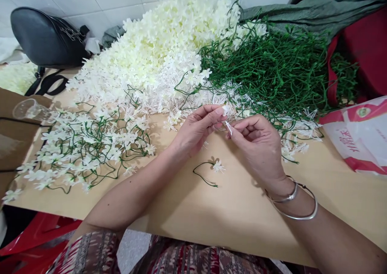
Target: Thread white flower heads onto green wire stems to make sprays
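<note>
My left hand (198, 126) pinches a small white flower piece (225, 109) between thumb and fingertips. My right hand (256, 145), with two silver bangles at the wrist, pinches a thin white stamen piece (229, 127) just below it; the two hands nearly touch. Under them on the tan board (242, 209) lies one green wire stem with a white flower (211, 171). A big heap of cream flower heads (157, 52) lies behind the hands.
A tangle of bare green stems (281, 72) lies at the back right. Finished stems with flowers (84, 145) spread at the left. A black bag (45, 36), a clear plastic cup (30, 109), a red-and-white plastic bag (363, 132) and red cloth (365, 48) ring the board.
</note>
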Tool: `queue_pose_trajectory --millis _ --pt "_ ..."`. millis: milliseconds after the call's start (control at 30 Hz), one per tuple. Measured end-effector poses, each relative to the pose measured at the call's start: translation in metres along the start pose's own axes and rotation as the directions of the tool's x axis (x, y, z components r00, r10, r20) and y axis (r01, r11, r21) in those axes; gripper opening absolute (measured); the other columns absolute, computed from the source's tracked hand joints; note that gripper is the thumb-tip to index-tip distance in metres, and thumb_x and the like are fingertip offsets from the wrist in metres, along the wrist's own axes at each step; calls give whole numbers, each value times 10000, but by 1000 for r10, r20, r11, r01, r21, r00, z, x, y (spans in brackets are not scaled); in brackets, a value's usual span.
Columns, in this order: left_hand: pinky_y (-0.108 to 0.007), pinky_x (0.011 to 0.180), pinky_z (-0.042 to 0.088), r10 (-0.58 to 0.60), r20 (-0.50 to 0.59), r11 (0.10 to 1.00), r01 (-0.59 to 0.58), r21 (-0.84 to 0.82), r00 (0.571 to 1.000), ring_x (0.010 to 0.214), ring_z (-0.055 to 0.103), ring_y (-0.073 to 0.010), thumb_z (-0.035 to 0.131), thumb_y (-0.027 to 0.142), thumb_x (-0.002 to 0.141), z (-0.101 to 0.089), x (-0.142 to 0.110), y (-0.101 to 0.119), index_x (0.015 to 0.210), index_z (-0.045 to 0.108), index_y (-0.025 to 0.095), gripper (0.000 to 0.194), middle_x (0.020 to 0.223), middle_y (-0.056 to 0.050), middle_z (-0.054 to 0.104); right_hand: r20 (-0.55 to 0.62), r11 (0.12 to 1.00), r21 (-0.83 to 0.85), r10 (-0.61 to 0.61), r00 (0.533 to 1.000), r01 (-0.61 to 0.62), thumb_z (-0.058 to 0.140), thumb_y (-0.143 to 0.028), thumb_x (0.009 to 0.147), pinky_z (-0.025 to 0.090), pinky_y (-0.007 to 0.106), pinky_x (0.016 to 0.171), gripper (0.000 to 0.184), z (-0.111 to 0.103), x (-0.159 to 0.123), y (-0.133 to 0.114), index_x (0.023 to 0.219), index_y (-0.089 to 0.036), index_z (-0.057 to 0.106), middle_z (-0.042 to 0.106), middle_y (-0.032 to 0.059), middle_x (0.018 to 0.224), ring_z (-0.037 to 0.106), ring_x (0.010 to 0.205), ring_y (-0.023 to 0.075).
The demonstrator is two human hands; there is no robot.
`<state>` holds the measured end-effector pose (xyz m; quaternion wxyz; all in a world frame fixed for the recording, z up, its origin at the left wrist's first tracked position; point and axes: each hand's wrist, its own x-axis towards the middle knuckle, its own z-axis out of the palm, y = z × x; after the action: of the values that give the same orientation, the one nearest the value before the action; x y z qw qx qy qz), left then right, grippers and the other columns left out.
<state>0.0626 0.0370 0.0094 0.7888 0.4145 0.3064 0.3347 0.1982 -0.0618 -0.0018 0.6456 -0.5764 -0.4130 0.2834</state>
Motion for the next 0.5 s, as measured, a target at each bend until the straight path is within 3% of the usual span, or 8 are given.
queue_pose_trajectory --millis 133,267,367,500 --pt "-325 937 614 3 52 999 -5 42 999 992 768 -172 938 449 817 -2 1 -2 947 734 217 335 953 -12 771 -33 1000 -11 1 999 -2 870 -344 843 542 319 583 221 1 1 1 829 -266 664 715 -1 743 662 629 169" --pt "-314 925 603 -2 89 1000 0 24 996 899 747 -142 967 462 777 -2 1 -3 947 751 214 370 934 -2 768 -57 999 -47 -11 998 8 877 -415 850 507 297 532 261 0 2 2 846 -255 671 693 -9 717 638 598 156" --pt "-270 862 577 54 126 994 -66 92 990 806 697 -111 974 480 758 -1 1 -2 941 775 198 390 868 8 749 -50 999 -37 -12 999 10 883 -434 845 524 292 545 279 -1 4 1 854 -255 669 698 -14 724 649 605 153" --pt "-273 862 556 138 213 956 -187 228 967 825 696 -126 890 508 860 0 0 1 988 799 175 368 896 -22 770 -35 1000 21 -7 999 8 899 -408 823 560 298 598 270 -2 5 1 850 -264 672 714 -16 743 682 648 161"
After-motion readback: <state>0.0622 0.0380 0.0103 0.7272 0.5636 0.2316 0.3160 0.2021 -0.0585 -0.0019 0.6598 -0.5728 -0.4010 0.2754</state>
